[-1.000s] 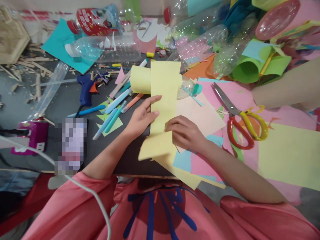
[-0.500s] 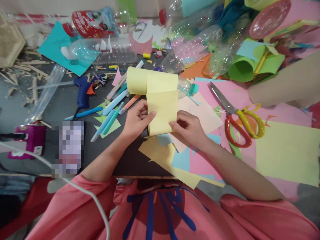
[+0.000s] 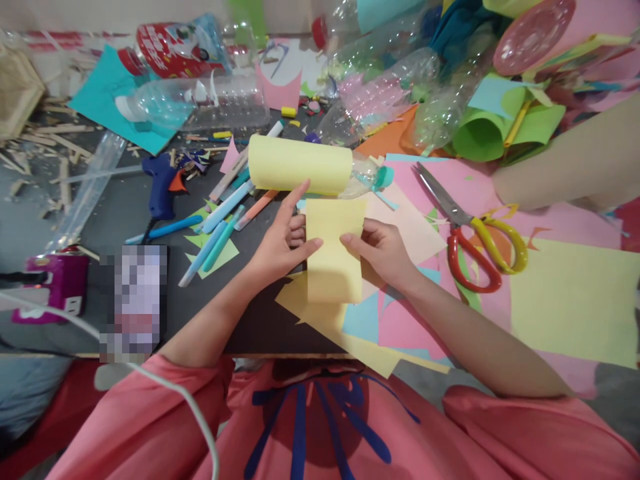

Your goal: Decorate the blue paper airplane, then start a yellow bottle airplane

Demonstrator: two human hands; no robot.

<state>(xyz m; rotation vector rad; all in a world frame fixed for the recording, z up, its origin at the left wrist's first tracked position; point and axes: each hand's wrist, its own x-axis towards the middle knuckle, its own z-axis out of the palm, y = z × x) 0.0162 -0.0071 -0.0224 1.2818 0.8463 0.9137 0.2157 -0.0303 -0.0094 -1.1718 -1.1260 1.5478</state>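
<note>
A rectangular strip of yellow paper [image 3: 334, 267] is held upright between my hands, just in front of my body. My left hand [image 3: 287, 237] has its thumb on the strip's left edge, with the index finger stretched out toward the bottle behind. On the opposite edge, my right hand [image 3: 380, 245] pinches the paper between thumb and fingers. Beyond the strip lies a clear plastic bottle [image 3: 363, 175] on its side, its teal cap to the right and its body wrapped in yellow paper [image 3: 300, 163].
Scissors [image 3: 463, 227] with red and yellow handles lie on pink paper at right. Several markers [image 3: 213, 243], a blue glue gun [image 3: 161, 187] and a phone [image 3: 140, 300] are at left. Plastic bottles [image 3: 200, 100] line the back. Another person's arm [image 3: 565, 160] reaches in from the right.
The yellow strip has come down and away from the wrapped bottle, uncovering the wrap's front. My left index finger has extended upward, and my right hand now grips higher on the strip.
</note>
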